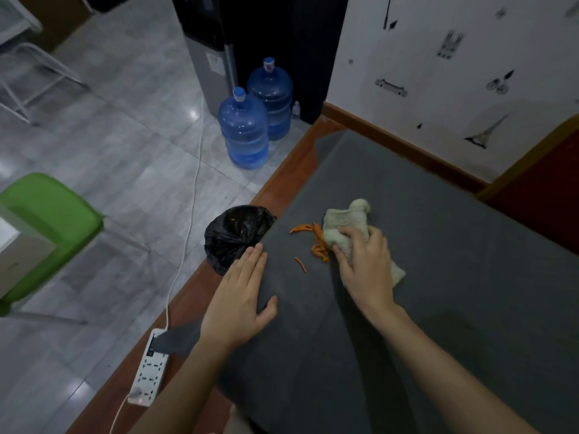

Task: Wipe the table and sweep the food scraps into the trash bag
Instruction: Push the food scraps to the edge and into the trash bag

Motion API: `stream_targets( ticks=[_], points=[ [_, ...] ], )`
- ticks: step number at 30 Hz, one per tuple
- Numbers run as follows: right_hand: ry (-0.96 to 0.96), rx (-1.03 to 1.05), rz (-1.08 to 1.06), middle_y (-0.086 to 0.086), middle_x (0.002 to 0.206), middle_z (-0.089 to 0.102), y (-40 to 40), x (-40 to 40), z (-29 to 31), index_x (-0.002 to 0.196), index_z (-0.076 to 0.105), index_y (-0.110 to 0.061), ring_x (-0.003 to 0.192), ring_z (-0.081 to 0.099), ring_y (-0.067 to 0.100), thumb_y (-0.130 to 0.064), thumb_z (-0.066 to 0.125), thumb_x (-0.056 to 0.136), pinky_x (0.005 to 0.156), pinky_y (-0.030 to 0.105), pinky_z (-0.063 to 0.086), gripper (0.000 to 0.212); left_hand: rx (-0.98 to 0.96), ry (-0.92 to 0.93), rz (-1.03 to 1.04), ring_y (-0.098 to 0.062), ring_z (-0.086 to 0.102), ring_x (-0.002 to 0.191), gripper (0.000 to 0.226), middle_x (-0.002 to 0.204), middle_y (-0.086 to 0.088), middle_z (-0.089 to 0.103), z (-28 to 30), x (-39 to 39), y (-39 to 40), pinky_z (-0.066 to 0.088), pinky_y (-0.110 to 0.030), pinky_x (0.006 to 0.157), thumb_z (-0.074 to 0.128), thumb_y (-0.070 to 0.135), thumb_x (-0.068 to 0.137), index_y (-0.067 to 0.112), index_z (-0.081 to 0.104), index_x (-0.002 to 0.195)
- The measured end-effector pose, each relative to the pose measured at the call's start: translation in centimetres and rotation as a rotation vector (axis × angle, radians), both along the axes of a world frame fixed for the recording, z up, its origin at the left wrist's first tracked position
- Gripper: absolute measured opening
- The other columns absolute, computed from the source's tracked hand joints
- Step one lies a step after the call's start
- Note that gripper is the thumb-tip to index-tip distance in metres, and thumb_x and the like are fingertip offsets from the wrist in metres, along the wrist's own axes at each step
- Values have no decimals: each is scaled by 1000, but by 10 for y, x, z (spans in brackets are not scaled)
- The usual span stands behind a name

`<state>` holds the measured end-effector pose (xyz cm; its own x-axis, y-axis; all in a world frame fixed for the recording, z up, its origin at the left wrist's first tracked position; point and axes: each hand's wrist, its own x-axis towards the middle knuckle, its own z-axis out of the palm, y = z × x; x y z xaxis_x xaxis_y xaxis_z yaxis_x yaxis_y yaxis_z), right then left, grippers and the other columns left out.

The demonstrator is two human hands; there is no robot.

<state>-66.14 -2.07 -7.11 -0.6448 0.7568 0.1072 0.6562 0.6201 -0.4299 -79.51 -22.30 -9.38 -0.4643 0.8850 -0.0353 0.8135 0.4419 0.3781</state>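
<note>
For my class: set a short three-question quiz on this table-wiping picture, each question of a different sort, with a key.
1. True or false: the right hand presses a cloth on the table.
2. Where does the trash bag sit?
A. on the green chair
B. at the table's edge, just beyond the left hand
C. behind the water bottles
3. Fill in: the orange scraps lie between the cloth and the ____.

Key
1. True
2. B
3. trash bag
</note>
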Motion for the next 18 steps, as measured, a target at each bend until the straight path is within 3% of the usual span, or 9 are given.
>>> stream_targets(
  ticks=[7,12,18],
  points=[
    [21,-13,-47,10,113,50,-37,-21,6,116,56,-24,99,50,27,-30,64,89,84,40,47,28,39,-31,12,-15,15,147,75,159,-2,18,0,-2,-1,20,-33,118,54,43,86,9,29,148],
    [21,-7,-275,7,113,46,-36,11,20,117,54,-30,100,46,25,-28,63,89,83,40,45,29,41,-87,-12,-15,14,148,73,160,0,16,2,-7,-4,23,-32,118,51,43,89,9,27,149],
    [-77,-25,-515,18,104,47,-70,37,18,116,56,-15,89,51,35,-23,68,86,72,40,45,34,2,-53,-169,-19,16,148,75,159,-7,19,0,-26,-8,26,-38,116,43,50,92,5,25,149]
  ],
)
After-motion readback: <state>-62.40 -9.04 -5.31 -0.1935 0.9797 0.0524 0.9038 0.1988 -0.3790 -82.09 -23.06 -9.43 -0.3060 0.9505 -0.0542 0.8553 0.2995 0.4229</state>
